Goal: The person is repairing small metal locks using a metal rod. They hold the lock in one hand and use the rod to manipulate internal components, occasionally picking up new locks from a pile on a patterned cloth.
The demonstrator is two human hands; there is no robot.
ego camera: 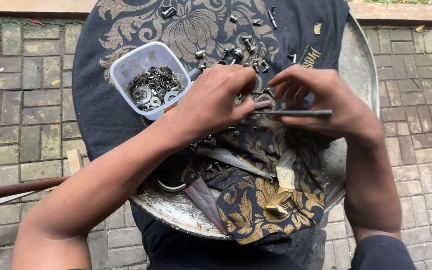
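Your right hand point(326, 102): fingers curled, closed on a thin dark metal rod point(296, 113). The rod lies level, pointing left, its tip meeting the fingertips of your other hand over the middle of the cloth.

Your left hand point(216, 102): fingers bent and pinched together at the rod's tip. Something small seems to sit between thumb and forefinger there, but it is too small to tell what. The hand is closed, not spread.

Plastic tub point(148, 80): clear, rounded-square, open at the top, tilted a little. It stands just beside your left hand, on the far left side, and holds a heap of dark washers, nuts and rings.

Black cloth with gold floral print point(126, 115): spread over the tray, bunched and folded at the near edge. Both hands work above it.

Loose bolts and screws point(248, 55): scattered on the cloth beyond your hands, some near the top edge, a few more under your left wrist.

Round metal tray point(361, 65): bare rim showing at the right and along the near edge, worn and dusty.

Flat metal blades point(231, 159): grey, pointed, lying on the cloth below your hands; a darker reddish-brown pointed piece point(206, 197) rests partly on the tray's near rim.

Pale folded scraps point(284, 175): lying on the gold print to the right of the blades.

Brick paving point(21, 100): around the tray on both sides. A rusty bar point(16, 189) lies across it at the left, running under your left forearm.
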